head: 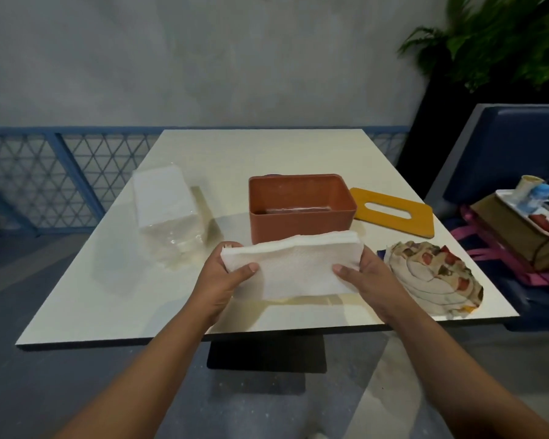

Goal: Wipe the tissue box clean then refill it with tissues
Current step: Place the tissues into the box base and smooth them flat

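On my left, a clear-wrapped tissue pack (168, 213) stands on the white bench (76, 299). In front of me, my left hand (224, 277) and right hand (366, 277) each have their grip closed on an end of a white tissue stack (293, 267), held level just above the bench's near part and just before the open orange tissue box (300, 205). Right of the box lies its yellow slotted lid (393, 212), and nearer me a crumpled patterned cloth (431, 274).

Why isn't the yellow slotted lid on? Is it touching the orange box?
Cannot tell. In the head view the yellow slotted lid lies flat beside the orange box, its corner hidden behind the box's wall.
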The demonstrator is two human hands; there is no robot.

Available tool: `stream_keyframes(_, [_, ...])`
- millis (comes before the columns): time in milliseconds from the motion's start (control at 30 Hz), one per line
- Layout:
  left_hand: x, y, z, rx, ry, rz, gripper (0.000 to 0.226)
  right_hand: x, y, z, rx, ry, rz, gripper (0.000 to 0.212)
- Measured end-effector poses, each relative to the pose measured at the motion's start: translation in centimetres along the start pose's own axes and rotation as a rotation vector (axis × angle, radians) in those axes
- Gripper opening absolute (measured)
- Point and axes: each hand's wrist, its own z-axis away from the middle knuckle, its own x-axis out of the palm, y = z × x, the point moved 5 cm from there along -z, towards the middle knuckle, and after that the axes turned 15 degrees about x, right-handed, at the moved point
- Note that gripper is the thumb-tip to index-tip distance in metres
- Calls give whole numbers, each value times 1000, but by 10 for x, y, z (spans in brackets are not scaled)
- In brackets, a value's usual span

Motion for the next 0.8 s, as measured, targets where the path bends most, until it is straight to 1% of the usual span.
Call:
stream_keyframes(67, [7,-1,-5,33,-10,-21,29,-7,6,-13,35,-9,-9,44])
stream_keyframes(133, [13,-1,-10,74,-13,-21,31,-14,6,-24,41,46,-28,47])
stream_keyframes(200, [18,-3,-14,89,-3,-45,32,-19,5,-32,21,65,-56,49])
stream_keyframes(300, [23,-8,-18,61,-13,-131,40,-22,9,-42,32,13,-73,47])
stream_keyframes(433, [30,-23,-17,-36,14,-65,56,-26,19,-51,68,-10,-65,48])
stream_keyframes(500, [35,-27,-17,-48,49,-99,51,-25,19,-55,67,-11,-79,45])
stream_keyframes(567, [38,-25,-19,-39,85,-133,43,-26,17,-57,64,3,-98,47])
stream_keyframes(633, [41,-22,-22,-24,113,-151,41,-28,13,-61,41,3,-120,47])
stream_keyframes(733, [39,-21,-25,-10,129,-149,40,-32,7,-64,4,-14,-106,36])
stream_keyframes(800, [36,-27,-24,-10,97,-141,43,-31,9,-65,-1,-25,-59,29])
